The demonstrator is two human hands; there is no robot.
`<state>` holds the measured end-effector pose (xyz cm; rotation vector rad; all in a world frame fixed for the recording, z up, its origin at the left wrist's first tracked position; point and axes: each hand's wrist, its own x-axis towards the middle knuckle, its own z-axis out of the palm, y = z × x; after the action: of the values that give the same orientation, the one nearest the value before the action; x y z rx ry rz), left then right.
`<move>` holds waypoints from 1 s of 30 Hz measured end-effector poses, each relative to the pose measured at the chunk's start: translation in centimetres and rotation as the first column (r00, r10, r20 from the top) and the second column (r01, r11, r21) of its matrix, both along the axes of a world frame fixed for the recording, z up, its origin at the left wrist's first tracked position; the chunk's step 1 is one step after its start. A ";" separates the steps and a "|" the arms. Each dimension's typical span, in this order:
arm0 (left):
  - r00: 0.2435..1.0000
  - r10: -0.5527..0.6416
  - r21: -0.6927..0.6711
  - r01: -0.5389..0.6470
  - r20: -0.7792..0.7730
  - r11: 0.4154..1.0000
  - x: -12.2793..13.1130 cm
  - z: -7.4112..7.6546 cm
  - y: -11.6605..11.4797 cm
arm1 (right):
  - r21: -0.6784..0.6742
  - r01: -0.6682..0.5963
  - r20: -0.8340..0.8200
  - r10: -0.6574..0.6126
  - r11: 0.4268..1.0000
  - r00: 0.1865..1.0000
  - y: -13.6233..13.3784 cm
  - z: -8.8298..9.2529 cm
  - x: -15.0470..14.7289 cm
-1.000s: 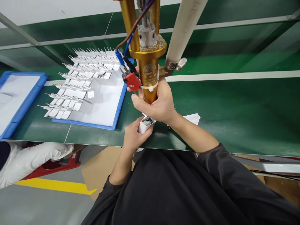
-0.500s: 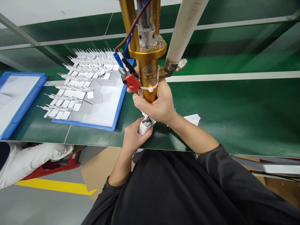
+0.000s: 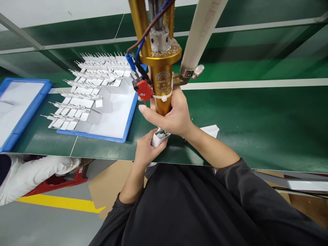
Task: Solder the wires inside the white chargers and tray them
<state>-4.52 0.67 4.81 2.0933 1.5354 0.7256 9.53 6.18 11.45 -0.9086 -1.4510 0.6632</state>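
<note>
Right hand: a worker's right hand (image 3: 176, 114) wraps a gold-coloured metal cylinder (image 3: 160, 80), fingers curled around its lower end, thumb stretched out below a red box-shaped switch (image 3: 144, 90).
Left hand: the left hand (image 3: 147, 148) pinches a white box-like shell (image 3: 160, 140) between thumb and fingers.
White shell: beneath the cylinder at the near side of a green bench (image 3: 256, 119), mouth upward; whether the two touch is hidden.
Hose hazard: a tug from the thick off-white hose (image 3: 203, 32), joined to the cylinder's side, could drag the cylinder askew.
Grip hazard: should the left pinch loosen, the shell could tilt out of line.
</note>
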 end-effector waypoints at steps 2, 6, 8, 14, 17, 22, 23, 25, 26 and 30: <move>1.000 -0.001 -0.007 0.001 0.010 1.000 -0.1 -0.4 0.0 | 0.007 -0.004 0.008 0.004 1.000 1.000 -0.1 0.1 0.1; 0.996 0.011 -0.054 -0.006 0.094 0.999 0.0 -2.1 0.2 | 0.012 -0.014 0.021 0.014 1.000 1.000 -0.4 0.1 0.3; 0.986 0.039 -0.097 -0.024 0.160 0.995 0.5 -3.1 0.1 | 0.016 -0.009 0.012 0.009 1.000 1.000 -0.5 0.2 0.3; 0.938 0.082 -0.148 -0.033 0.337 0.988 3.1 -4.8 -0.5 | 0.034 0.017 -0.009 -0.017 0.999 1.000 -0.7 0.1 -0.1; 0.919 0.080 -0.124 -0.035 0.385 0.992 4.2 -5.0 -0.6 | 0.050 0.008 -0.041 -0.006 0.999 0.999 -0.7 -0.2 -0.3; 0.871 0.109 -0.102 -0.068 0.479 0.992 5.0 -5.2 -0.6 | 0.048 0.000 -0.071 0.004 0.999 0.997 -0.7 -0.5 -0.4; 0.863 0.109 -0.100 -0.068 0.494 0.993 5.1 -5.2 -0.6 | 0.050 -0.004 -0.075 0.007 0.999 0.997 -0.7 -0.5 -0.4; 0.849 0.101 -0.097 -0.059 0.518 0.994 5.2 -5.3 -0.6 | 0.058 -0.024 -0.075 0.028 0.998 0.997 -0.8 -0.4 -0.3; 0.843 0.099 -0.095 -0.058 0.528 0.994 5.2 -5.4 -0.6 | 0.061 -0.035 -0.072 0.039 0.998 0.997 -0.8 -0.4 -0.3; 0.826 0.092 -0.060 -0.070 0.556 0.996 5.2 -5.6 -0.6 | 0.060 -0.044 -0.083 0.048 0.997 0.995 -0.7 -0.2 -0.2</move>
<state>0.71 0.08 -0.75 1.5841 1.2869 1.2044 9.30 5.45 11.23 -0.7950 -1.4124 0.6819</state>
